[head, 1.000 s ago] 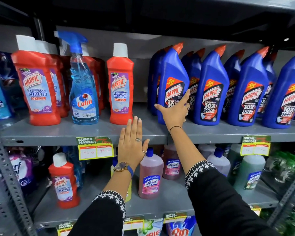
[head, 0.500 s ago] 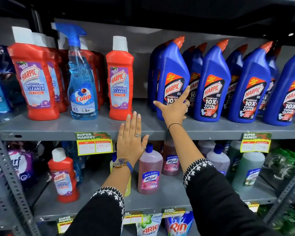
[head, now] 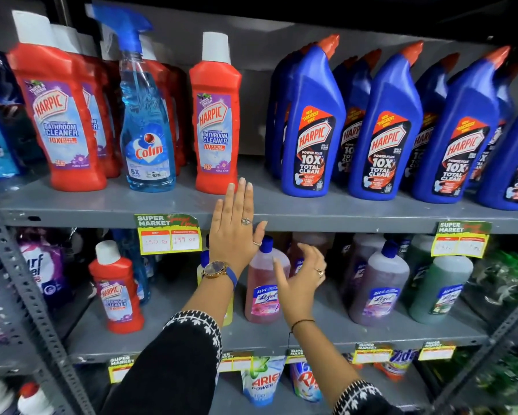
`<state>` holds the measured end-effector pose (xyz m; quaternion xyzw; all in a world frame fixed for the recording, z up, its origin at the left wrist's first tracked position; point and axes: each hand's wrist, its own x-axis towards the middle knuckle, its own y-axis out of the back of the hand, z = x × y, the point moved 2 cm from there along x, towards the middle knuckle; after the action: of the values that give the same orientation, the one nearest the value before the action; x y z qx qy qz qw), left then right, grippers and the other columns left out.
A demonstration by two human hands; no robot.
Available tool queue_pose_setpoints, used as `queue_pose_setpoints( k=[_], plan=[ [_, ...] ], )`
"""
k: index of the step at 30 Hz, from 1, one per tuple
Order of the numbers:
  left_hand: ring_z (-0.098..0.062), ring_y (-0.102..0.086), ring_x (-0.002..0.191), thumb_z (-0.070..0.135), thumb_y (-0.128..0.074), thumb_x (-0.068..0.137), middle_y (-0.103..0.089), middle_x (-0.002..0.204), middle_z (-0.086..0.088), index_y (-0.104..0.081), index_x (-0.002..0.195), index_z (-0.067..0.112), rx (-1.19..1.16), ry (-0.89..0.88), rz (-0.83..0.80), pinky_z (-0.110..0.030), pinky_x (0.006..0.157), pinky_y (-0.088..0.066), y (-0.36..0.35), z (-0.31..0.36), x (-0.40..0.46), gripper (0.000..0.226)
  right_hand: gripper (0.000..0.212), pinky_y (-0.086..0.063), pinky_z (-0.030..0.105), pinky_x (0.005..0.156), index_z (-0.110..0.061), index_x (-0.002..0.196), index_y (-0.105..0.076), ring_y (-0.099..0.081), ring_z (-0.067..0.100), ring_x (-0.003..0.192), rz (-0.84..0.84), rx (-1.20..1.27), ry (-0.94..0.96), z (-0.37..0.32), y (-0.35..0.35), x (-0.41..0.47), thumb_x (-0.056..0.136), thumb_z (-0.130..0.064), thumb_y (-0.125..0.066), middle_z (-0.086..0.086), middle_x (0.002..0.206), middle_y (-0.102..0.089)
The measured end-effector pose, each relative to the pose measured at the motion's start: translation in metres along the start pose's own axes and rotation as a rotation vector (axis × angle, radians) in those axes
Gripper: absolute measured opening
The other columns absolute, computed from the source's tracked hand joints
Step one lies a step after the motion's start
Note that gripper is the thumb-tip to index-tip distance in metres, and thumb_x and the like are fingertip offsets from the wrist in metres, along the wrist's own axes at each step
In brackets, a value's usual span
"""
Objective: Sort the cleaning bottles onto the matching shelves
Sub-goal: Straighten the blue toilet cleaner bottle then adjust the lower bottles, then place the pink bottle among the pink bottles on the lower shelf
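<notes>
Both my hands empty, fingers spread: left hand [head: 235,232] at upper shelf [head: 72,209] edge, right hand [head: 301,283] nearing pink bottle [head: 265,290] on lower shelf [head: 371,332]. Spray bottle [head: 145,127] among red bottles [head: 60,115] looks unsorted; blue bottles [head: 311,124] grouped.

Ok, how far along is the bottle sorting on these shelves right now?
Done: blue Harpic bottles stand grouped on the upper shelf. In hand: nothing gripped; right hand opens toward the pink Lizol bottle, left hand flat. Left: the Colin spray among red Harpics, and a red Harpic below.
</notes>
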<state>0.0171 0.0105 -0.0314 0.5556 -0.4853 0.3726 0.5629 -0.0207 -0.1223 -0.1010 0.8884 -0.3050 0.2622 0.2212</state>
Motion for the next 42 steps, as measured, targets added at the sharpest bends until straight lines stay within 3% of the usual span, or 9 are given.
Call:
queue_pose_setpoints(
  k=[3, 7, 10, 14, 16, 20, 24, 32, 42],
  plan=[
    [-0.020, 0.009, 0.147, 0.040, -0.021, 0.100, -0.026, 0.152, -0.012, 0.003, 0.152, 0.007, 0.017, -0.010, 0.007, -0.035, 0.119, 0.000, -0.001, 0.000, -0.001, 0.066, 0.088, -0.031, 0.057, 0.106, -0.019, 0.133, -0.035, -0.034, 0.025, 0.132, -0.182, -0.076, -0.209, 0.019, -0.022, 0.003, 0.062, -0.047, -0.079, 0.006, 0.142, -0.036],
    [-0.021, 0.008, 0.147, 0.040, -0.023, 0.099, -0.033, 0.151, -0.012, 0.002, 0.152, 0.007, 0.020, -0.009, 0.014, -0.035, 0.119, 0.000, -0.001, -0.001, -0.001, 0.067, 0.111, -0.007, 0.069, 0.107, -0.025, 0.142, -0.021, -0.022, 0.031, 0.141, -0.297, -0.175, -0.421, 0.026, -0.051, 0.005, 0.054, -0.059, -0.078, 0.006, 0.155, -0.017],
    [-0.020, 0.010, 0.146, 0.041, -0.028, 0.097, -0.017, 0.156, -0.010, 0.005, 0.152, 0.008, 0.028, -0.010, 0.004, -0.034, 0.119, 0.003, 0.000, -0.001, -0.001, 0.072, 0.106, -0.004, 0.072, 0.105, -0.027, 0.143, -0.020, -0.008, 0.031, 0.144, -0.332, -0.225, -0.457, 0.020, -0.071, 0.008, 0.058, -0.056, -0.076, 0.006, 0.157, -0.009],
    [-0.020, 0.012, 0.146, 0.042, -0.016, 0.100, 0.011, 0.159, -0.006, 0.006, 0.152, 0.008, 0.033, -0.022, 0.001, -0.035, 0.119, 0.005, -0.002, -0.001, -0.001, 0.066, 0.101, -0.009, 0.071, 0.106, -0.031, 0.141, -0.023, -0.005, 0.030, 0.144, -0.372, -0.295, -0.404, 0.028, -0.080, 0.003, 0.060, -0.051, -0.079, 0.006, 0.157, -0.009],
    [-0.021, 0.011, 0.146, 0.042, -0.018, 0.100, 0.007, 0.160, -0.007, 0.006, 0.152, 0.008, 0.039, -0.029, 0.003, -0.035, 0.119, 0.004, -0.002, -0.001, -0.001, 0.066, 0.094, -0.018, 0.067, 0.109, -0.030, 0.139, -0.026, -0.010, 0.032, 0.143, -0.367, -0.315, -0.350, 0.032, -0.078, 0.001, 0.063, -0.048, -0.078, 0.008, 0.154, -0.017],
    [-0.020, 0.009, 0.147, 0.042, -0.032, 0.096, -0.021, 0.153, -0.010, 0.001, 0.152, 0.008, 0.014, -0.016, 0.023, -0.036, 0.119, 0.000, -0.002, -0.002, 0.000, 0.073, 0.081, -0.037, 0.057, 0.103, -0.024, 0.131, -0.037, -0.024, 0.038, 0.134, -0.321, -0.299, -0.268, 0.032, -0.076, 0.000, 0.062, -0.038, -0.078, 0.014, 0.145, -0.029],
    [-0.019, 0.008, 0.147, 0.042, -0.031, 0.096, -0.023, 0.152, -0.009, 0.002, 0.152, 0.009, 0.010, -0.025, 0.031, -0.035, 0.119, 0.000, -0.002, -0.002, 0.000, 0.073, 0.079, -0.044, 0.054, 0.096, -0.026, 0.125, -0.039, -0.032, 0.038, 0.130, -0.269, -0.278, -0.258, 0.041, -0.073, 0.001, 0.058, -0.039, -0.079, 0.013, 0.141, -0.033],
    [-0.020, 0.008, 0.147, 0.042, -0.033, 0.096, -0.025, 0.152, -0.009, 0.001, 0.152, 0.009, 0.024, -0.025, 0.032, -0.036, 0.119, -0.002, -0.002, -0.001, -0.001, 0.074, 0.078, -0.046, 0.052, 0.092, -0.020, 0.119, -0.044, -0.038, 0.039, 0.122, -0.082, -0.342, -0.272, 0.071, -0.024, 0.039, 0.054, -0.040, -0.081, 0.014, 0.134, -0.038],
    [-0.019, 0.009, 0.147, 0.041, -0.033, 0.096, -0.023, 0.152, -0.009, 0.001, 0.152, 0.009, 0.026, -0.017, 0.020, -0.036, 0.119, -0.001, -0.003, -0.001, -0.001, 0.073, 0.075, -0.043, 0.054, 0.096, -0.019, 0.121, -0.045, -0.037, 0.039, 0.119, -0.108, -0.366, -0.276, 0.107, 0.004, 0.057, 0.056, -0.029, -0.081, 0.015, 0.129, -0.039]
  ],
)
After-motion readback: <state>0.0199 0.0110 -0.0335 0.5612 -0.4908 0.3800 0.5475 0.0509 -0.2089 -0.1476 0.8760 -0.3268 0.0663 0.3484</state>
